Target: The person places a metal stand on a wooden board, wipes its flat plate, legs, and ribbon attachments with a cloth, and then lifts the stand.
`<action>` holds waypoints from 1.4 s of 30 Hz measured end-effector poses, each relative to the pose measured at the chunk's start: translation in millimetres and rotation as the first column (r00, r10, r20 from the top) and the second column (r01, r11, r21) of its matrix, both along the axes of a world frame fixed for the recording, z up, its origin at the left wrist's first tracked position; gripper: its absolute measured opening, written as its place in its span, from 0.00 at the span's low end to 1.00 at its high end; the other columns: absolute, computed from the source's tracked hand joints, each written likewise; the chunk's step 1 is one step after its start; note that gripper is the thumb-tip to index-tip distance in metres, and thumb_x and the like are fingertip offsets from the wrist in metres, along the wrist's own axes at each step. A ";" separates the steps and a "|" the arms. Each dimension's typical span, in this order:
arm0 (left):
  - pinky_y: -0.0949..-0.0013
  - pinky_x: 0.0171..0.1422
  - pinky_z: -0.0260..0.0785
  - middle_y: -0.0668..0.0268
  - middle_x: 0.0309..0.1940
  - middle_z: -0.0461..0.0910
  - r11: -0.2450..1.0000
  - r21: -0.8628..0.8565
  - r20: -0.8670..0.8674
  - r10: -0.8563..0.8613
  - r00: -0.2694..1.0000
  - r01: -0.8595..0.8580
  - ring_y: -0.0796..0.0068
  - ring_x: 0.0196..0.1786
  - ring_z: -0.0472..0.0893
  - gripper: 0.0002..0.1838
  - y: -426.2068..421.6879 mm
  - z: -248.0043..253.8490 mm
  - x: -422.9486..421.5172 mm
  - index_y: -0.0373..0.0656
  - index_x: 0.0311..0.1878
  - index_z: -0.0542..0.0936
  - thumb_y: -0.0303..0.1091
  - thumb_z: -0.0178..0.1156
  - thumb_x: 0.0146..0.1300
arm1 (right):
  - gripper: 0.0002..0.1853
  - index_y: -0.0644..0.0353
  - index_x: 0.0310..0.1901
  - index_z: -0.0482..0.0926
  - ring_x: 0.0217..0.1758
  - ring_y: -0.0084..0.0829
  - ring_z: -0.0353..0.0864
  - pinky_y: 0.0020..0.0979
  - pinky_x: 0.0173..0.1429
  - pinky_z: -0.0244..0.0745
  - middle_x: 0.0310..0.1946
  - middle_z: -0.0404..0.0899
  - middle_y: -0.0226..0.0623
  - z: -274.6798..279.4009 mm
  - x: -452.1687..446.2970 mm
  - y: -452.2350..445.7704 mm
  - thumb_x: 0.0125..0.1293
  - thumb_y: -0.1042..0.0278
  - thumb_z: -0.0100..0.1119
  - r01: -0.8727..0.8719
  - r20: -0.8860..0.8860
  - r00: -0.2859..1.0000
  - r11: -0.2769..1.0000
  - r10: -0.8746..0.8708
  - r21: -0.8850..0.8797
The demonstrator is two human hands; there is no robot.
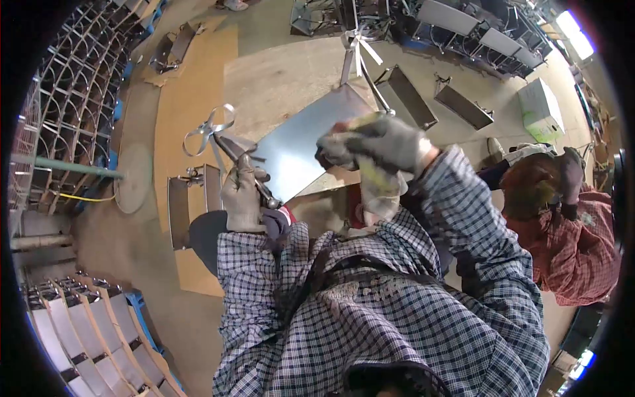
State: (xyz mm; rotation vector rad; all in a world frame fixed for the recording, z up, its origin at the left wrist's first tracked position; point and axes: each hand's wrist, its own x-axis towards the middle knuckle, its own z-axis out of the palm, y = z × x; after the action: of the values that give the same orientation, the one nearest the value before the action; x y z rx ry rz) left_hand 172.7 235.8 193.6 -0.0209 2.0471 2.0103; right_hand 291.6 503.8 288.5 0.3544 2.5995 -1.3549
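A metal piece with a shiny flat panel [311, 135] lies tilted across the board in front of me, with curled metal strips [210, 130] at its left end and more strips [357, 43] at its far end. My left hand [243, 195], in a grey glove, is closed round the piece's left end, by a short rod. Above the panel's right side, my right hand [380, 144], also gloved, is closed on a yellowish cloth [380, 188] that hangs below it. The right hand is slightly blurred.
A wooden board [264, 73] lies under the piece. Metal trays [407, 99] stand on the floor beyond. A co-worker in a red checked shirt [579, 248] bends at the right, near a white box [541, 109]. Metal racks [79, 86] and stacked panels [99, 331] fill the left.
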 end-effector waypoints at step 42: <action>0.79 0.26 0.66 0.62 0.25 0.84 0.992 -0.106 -0.065 -0.071 0.995 0.064 0.82 0.20 0.75 0.23 -3.0 -14.6 4.9 0.37 0.33 0.81 0.47 0.54 0.76 | 0.25 0.60 0.60 0.76 0.67 0.45 0.72 0.48 0.70 0.67 0.62 0.72 0.48 -126.9 -81.7 26.2 0.64 0.58 0.57 0.109 0.119 0.955 0.698 -0.270 0.707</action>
State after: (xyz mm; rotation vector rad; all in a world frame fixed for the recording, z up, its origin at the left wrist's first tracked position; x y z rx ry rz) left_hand 177.6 232.8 179.0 0.0974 2.1622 1.8878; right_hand 209.9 529.9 161.6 0.8472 2.8291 -0.2591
